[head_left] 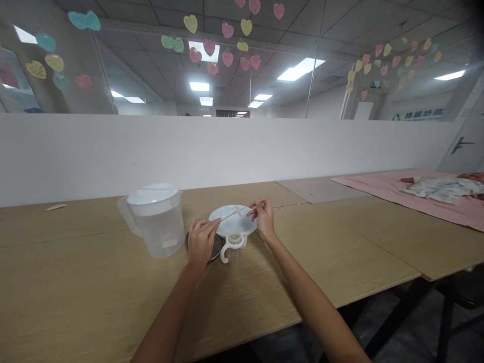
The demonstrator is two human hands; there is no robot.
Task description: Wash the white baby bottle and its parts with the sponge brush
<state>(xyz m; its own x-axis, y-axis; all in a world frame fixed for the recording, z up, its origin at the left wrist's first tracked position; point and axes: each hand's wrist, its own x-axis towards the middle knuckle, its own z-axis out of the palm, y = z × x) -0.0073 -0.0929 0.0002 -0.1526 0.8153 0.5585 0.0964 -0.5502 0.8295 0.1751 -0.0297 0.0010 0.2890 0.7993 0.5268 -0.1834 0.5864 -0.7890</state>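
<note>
My left hand (201, 241) is closed on a thin whitish stick (229, 216), which points right over the plate and has a small crosspiece near its tip. To its right, my right hand (261, 217) has its thumb and forefinger pinched by the stick's far end; what lies between those fingers is too small to make out. Under both hands stands a white plate (215, 214). In front of the plate is a small clear bottle with a white handled ring (235, 243) and an open neck. A dark round metal dish (216, 250) lies partly hidden behind my left hand.
A translucent lidded pitcher (161, 227) stands left of my left hand. Farther left lies a flat pale strip (56, 207). At the right, a pink cloth (381, 189) carries a patterned garment (442, 188). A white wall (227, 151) borders the table's (321, 252) back.
</note>
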